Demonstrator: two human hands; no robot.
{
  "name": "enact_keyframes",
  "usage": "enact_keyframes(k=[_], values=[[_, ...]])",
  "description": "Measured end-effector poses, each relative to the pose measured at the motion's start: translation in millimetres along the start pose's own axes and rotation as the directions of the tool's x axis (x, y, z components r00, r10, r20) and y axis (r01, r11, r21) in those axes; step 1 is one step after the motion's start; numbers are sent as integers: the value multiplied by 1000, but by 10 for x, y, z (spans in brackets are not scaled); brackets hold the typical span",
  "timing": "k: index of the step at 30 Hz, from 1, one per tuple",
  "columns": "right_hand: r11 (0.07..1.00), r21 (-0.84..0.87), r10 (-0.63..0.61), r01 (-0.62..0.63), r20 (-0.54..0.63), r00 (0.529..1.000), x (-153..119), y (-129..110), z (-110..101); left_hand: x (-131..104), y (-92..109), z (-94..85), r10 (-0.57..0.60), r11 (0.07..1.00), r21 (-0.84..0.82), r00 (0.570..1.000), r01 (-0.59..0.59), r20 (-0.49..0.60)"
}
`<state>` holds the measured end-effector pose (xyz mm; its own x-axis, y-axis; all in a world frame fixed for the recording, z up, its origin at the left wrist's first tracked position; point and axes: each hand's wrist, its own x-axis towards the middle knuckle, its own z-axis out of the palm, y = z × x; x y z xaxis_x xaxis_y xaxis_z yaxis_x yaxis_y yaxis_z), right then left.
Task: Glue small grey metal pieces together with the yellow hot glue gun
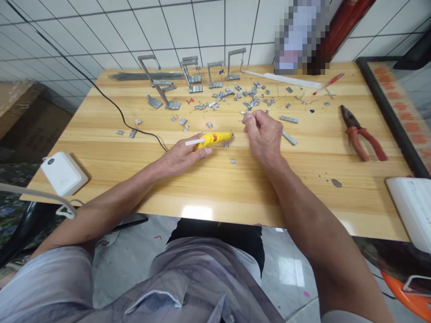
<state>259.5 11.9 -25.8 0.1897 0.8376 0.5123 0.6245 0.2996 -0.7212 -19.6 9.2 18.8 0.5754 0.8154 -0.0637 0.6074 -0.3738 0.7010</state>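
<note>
A yellow hot glue gun [218,137] with a white glue stick [195,141] at its back is gripped in my left hand [185,154], its nozzle pointing right. My right hand [264,134] is closed just right of the nozzle, thumb and fingers pinched together; whatever may be between them is hidden or too small to name. Small grey pieces lie on the wood between and below the hands, one grey piece [233,161] nearest me. Beyond the right hand spreads a scatter of small grey pieces [254,96], and two longer grey strips [289,120] rest beside it.
Several small grey stands [235,63] line the back of the wooden table [235,197]. Red-handled pliers [360,134] and a red pen [329,84] are at the right. A white power bank [63,172] sits at the left. A black cord [117,110] runs to the glue gun's side.
</note>
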Motion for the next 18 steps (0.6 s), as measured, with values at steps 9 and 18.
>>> enact_keyframes(k=[9, 18], values=[[1000, 10, -4, 3, 32, 999, -1, -23, -11, -7, 7, 44, 16, 1000, 11, 1000, -16, 16], [1000, -1, -2, 2, 37, 999, -12, -12, -5, 18, -13, 31, 62, 998, 4, 997, -62, 35]])
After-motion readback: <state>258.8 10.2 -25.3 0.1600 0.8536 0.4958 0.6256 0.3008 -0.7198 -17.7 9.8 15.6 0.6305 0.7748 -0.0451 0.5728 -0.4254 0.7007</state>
